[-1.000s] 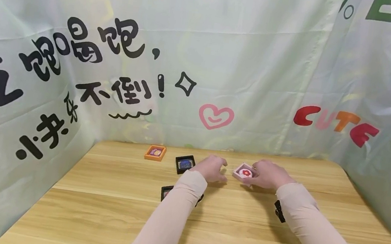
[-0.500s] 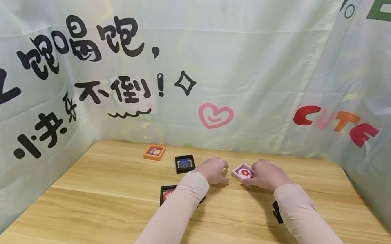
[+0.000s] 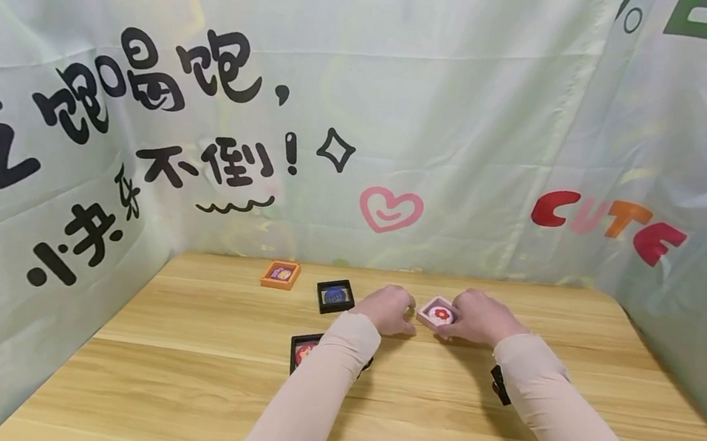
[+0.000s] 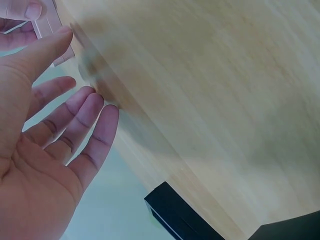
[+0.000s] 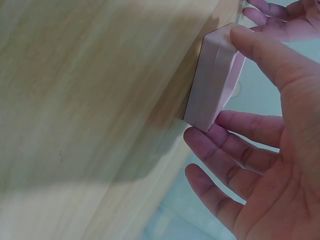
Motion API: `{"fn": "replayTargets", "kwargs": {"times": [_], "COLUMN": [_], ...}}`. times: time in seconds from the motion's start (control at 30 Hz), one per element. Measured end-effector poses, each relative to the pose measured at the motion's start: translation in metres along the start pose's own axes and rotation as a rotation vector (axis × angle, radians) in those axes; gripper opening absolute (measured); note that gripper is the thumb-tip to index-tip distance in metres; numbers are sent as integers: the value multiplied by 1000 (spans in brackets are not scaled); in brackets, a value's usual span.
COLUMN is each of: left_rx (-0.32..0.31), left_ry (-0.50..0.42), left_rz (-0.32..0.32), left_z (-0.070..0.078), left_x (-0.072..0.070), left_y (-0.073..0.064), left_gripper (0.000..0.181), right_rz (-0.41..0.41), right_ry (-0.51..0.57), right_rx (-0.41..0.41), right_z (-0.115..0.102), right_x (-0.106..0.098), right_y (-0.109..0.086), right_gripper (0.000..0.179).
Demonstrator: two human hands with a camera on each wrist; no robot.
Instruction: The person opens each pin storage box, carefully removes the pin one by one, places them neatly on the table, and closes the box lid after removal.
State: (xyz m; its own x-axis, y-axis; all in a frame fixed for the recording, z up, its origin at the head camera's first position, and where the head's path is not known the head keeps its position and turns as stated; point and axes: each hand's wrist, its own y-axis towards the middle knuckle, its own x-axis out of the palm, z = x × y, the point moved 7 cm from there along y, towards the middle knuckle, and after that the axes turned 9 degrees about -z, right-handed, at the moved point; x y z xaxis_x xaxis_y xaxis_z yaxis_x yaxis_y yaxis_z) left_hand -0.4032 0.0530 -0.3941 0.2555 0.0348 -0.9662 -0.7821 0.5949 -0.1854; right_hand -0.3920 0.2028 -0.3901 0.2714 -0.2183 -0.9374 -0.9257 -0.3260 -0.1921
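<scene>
Right hand (image 3: 481,318) pinching a pink box (image 5: 206,82), left hand (image 3: 386,309) relaxed, holding nothing, just beside the pink box, blue-centred black box (image 3: 337,309) on wooden bench (image 3: 433,432)

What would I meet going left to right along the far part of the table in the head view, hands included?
Orange box, far black box, left hand, pink box, right hand.
</scene>
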Motion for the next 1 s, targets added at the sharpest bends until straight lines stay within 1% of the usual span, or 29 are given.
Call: {"fn": "replayTargets", "kwargs": {"times": [0.13,0.27,0.33,0.5,0.63,0.73,1.0], "left_rx": [24,49,57,59,63,70,88], "left_ry": [27,40,44,48,34,29,0], "left_rz": [9,17,20,16,8,3,-5], "left_z": [1,2,3,4,4,4,1], "left_x": [1,4,5,6,5,4,7], "left_y": [3,7,8,8,4,1,0], "left_gripper": [40,24,20,20,20,19,22], "right_rz": [0,-1,-3,4,12,14,13], "right_ry": [7,7,4,-8,-8,6,68], "right_rx": [-10,-17,-20,-26,-37,-45,-52], "right_z": [-2,-5,-6,-8,-10,-13,-15], "right_x": [1,1,2,3,4,5,8], "right_y": [-1,-3,-3,-4,-4,-5,-7], "right_gripper": [34,34,34,34,35,34,33]}}
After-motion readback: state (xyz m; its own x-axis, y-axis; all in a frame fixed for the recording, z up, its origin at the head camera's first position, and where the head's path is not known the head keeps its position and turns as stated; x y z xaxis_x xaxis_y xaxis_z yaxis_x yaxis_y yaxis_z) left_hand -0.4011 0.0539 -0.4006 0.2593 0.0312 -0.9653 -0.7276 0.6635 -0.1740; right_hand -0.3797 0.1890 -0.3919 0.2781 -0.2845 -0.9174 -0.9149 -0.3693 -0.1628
